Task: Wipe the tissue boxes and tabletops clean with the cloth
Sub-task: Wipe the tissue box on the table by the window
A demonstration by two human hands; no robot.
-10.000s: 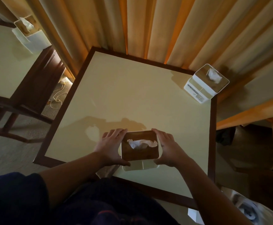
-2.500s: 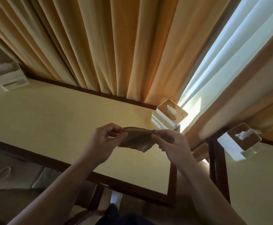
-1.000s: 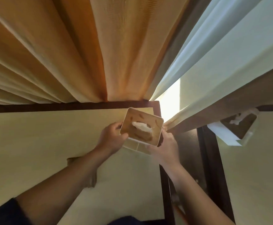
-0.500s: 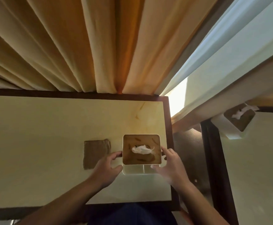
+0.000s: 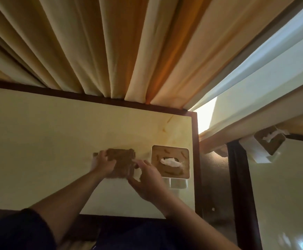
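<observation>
Hands off box, back on cloth
Tissue box (image 5: pixel 170 161) now set down on surface (image 5: pixel 48 141); L hand (image 5: pixel 103 164) pinches brown cloth (image 5: pixel 122 163), R hand (image 5: pixel 145 175) fingers spread beside it — I expect wiping next.

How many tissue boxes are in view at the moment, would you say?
2: one tissue box beside the cloth; another on the neighbouring table. Others may lie out of frame.

Pleated tan curtains (image 5: pixel 111 51) hang behind. Daylight enters through a gap (image 5: pixel 205 114) at right. Dim floor (image 5: pixel 213 186) between furniture.
</observation>
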